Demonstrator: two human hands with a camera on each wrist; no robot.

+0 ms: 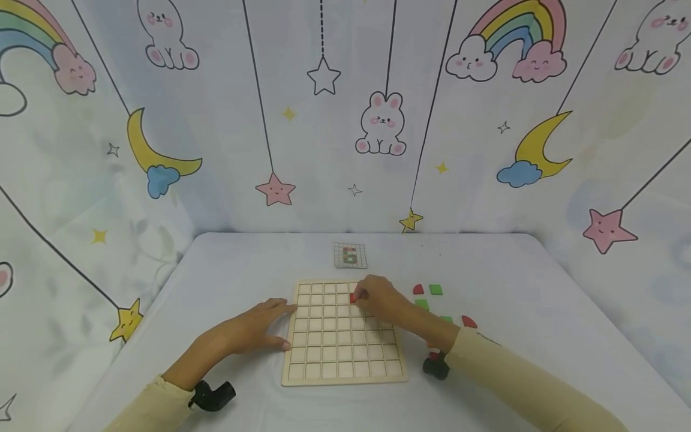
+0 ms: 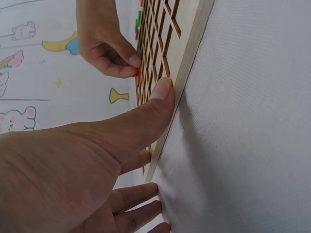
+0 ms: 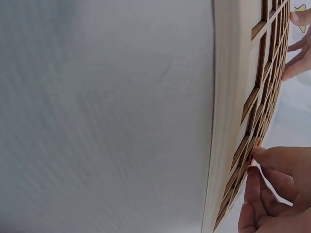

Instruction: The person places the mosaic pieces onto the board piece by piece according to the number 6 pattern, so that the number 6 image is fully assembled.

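A square wooden board with a grid of shallow cells lies on the white table. Near its far edge, right of centre, my right hand pinches a small red tile between thumb and fingers, down at one of the cells. In the left wrist view the red tile shows as a thin sliver beneath those fingertips. My left hand rests against the board's left edge with its fingers spread. Its thumb touches the rim in the left wrist view.
Right of the board lie loose pieces, among them a green square, a red quarter-round and another red piece; my right forearm partly covers several. Behind the board lies a small gridded card with a red and green figure. A patterned curtain stands behind.
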